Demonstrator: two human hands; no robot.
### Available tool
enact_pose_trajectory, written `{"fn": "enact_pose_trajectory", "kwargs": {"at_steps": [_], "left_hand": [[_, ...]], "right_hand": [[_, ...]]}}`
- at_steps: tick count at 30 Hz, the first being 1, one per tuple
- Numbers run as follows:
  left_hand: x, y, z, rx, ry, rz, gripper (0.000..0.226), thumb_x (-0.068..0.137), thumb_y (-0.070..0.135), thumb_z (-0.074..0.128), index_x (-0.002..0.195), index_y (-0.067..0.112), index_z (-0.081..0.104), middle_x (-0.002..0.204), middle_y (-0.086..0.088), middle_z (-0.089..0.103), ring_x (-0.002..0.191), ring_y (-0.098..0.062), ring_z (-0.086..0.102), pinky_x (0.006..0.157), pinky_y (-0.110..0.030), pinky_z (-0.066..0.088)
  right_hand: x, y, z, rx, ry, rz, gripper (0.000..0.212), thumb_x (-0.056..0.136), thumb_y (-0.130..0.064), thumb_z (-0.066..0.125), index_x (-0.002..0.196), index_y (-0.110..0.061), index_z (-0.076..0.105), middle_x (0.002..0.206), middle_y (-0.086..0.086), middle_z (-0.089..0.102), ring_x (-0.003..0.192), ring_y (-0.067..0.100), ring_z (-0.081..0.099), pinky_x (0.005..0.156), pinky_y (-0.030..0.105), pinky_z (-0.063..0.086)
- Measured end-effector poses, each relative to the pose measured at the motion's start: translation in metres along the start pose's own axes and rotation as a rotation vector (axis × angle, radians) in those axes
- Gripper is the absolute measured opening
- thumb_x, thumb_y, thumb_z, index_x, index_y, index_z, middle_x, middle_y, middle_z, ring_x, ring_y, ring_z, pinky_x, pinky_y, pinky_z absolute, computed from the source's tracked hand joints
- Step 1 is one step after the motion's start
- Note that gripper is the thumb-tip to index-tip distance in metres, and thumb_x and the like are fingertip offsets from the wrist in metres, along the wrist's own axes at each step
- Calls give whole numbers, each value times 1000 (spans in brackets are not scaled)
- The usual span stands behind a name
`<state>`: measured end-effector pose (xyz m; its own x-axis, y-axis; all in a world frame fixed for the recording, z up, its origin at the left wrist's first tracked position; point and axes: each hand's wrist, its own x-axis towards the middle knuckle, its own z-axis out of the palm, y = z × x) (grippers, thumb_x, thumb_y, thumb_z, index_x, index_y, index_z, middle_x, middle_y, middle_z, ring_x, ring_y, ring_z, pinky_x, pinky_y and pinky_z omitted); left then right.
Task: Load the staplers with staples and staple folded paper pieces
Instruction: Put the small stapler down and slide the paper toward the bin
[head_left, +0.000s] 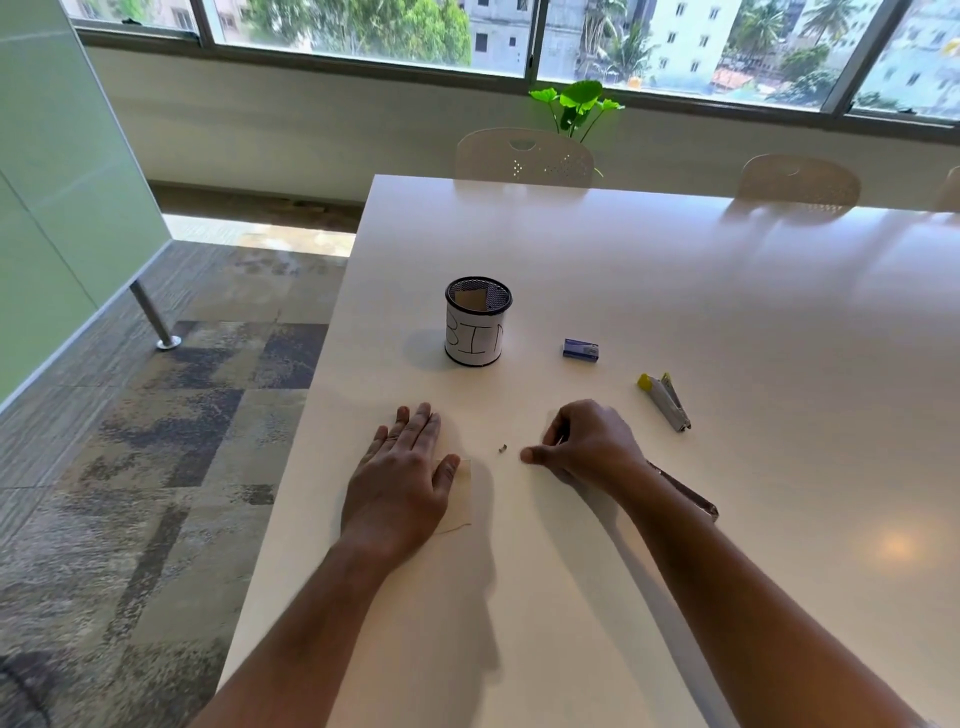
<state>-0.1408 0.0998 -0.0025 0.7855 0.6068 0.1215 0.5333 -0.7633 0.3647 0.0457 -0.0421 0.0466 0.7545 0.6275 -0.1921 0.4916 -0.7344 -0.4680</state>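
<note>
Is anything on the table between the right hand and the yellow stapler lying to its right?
Nothing visible: bare table separates the right hand from the yellow stapler. The blue staple box sits farther back, outside that path.

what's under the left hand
A piece of paper lies flat under the left hand; only its right edge shows. The rest, and any fold, is covered.

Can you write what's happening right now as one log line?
left hand flat on paper piece | right hand curled near loose staples | yellow stapler idle
</note>
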Motion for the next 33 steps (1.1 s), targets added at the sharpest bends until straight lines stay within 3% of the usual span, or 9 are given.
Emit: {"fn": "enact_pose_trajectory", "kwargs": {"at_steps": [4, 6, 9, 11, 16, 19, 22, 28, 33], "left_hand": [[1, -2, 0, -1, 2, -1, 63, 105, 49, 33, 162, 25, 19, 170, 11, 9, 157, -8, 6, 128, -30, 7], [0, -2, 0, -3, 1, 3, 63, 105, 50, 33, 162, 25, 19, 170, 11, 9, 157, -8, 6, 128, -30, 7], [1, -2, 0, -14, 0, 11, 64, 105, 50, 34, 161, 24, 21, 170, 11, 10, 157, -9, 6, 128, -30, 8], [1, -3, 0, -16, 2, 9, 64, 105, 50, 34, 161, 24, 22, 170, 11, 11, 157, -9, 7, 128, -30, 8], [1, -3, 0, -20, 3, 13, 64, 104, 51, 35, 161, 25, 22, 170, 11, 11, 157, -9, 8, 128, -30, 9], [1, -4, 1, -21, -3, 16, 65, 104, 51, 36, 161, 24, 22, 170, 10, 11, 157, -9, 8, 128, -31, 9], [1, -5, 0, -26, -5, 17, 65, 104, 52, 36, 161, 24, 22, 170, 10, 11, 157, -9, 8, 128, -31, 9], [0, -5, -1, -24, -2, 24, 65, 104, 52, 35, 162, 24, 20, 170, 10, 10, 157, -9, 7, 128, -30, 7], [0, -5, -1, -35, -2, 22, 66, 104, 53, 35, 161, 25, 21, 170, 11, 10, 157, -8, 6, 128, -30, 6]], "right_hand": [[9, -9, -4, -120, -39, 38, 40, 72, -54, 89, 82, -23, 66, 87, 0, 69, 85, 18, 65, 74, 37, 59], [8, -10, -6, -79, -45, 8, 36, 72, -49, 91, 85, -23, 69, 87, -3, 69, 87, 16, 65, 77, 36, 60], [3, -7, -13, 347, -86, 26, 23, 84, -25, 86, 97, -11, 72, 91, 7, 74, 81, 17, 71, 70, 30, 62], [-1, -8, -19, 640, -173, 105, 19, 90, -7, 78, 107, -2, 71, 94, 16, 78, 81, 20, 77, 75, 30, 66], [-2, -6, -15, 871, -212, 166, 16, 90, 3, 73, 106, 2, 70, 93, 19, 79, 80, 21, 79, 71, 26, 65], [-3, -6, -8, 762, -87, 139, 13, 88, -6, 78, 98, -1, 71, 90, 17, 76, 72, 18, 74, 67, 26, 64], [6, -7, -1, 443, 4, 69, 25, 79, -27, 90, 85, -10, 73, 80, 9, 77, 68, 15, 69, 73, 36, 63], [27, -25, -3, 54, -114, 55, 50, 60, -53, 96, 79, -12, 74, 71, 4, 78, 73, 19, 76, 79, 42, 66], [41, -36, -9, -16, -207, 102, 61, 56, -50, 99, 91, -8, 74, 80, 7, 79, 75, 22, 76, 81, 43, 66]]}}
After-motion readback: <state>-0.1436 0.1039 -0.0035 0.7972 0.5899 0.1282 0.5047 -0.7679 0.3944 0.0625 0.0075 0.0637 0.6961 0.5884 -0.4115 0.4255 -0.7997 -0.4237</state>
